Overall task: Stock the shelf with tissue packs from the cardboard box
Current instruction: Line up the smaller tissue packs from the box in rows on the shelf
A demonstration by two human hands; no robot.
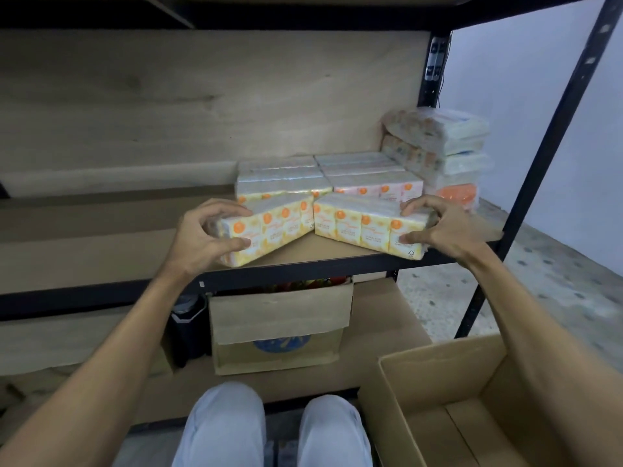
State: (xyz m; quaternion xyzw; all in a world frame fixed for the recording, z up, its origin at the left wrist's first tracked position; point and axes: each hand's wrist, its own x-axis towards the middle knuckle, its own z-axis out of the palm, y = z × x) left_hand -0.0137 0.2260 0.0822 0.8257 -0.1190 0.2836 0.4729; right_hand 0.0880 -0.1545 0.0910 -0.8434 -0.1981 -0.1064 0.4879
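The left hand [205,230] grips the left end of a yellow-and-white wrapped tissue pack [269,227], fingers curled over its top, thumb on the near face. The right hand [441,227] holds the right end of a second matching pack [357,227] the same way. Both packs rest near the front edge of the brown wooden shelf [101,251] — angled, inner ends almost meeting — just in front of rows of like packs [303,176]. An open brown cardboard box [438,392] sits near right.

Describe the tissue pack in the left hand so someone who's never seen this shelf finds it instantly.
On the black metal shelf, tissue packs fill the right of the wooden board. Two yellow-and-orange packs lie in front of those rows, near the edge. It is the left pack, gripped by the left hand: the leftmost pack, bare board to its left.
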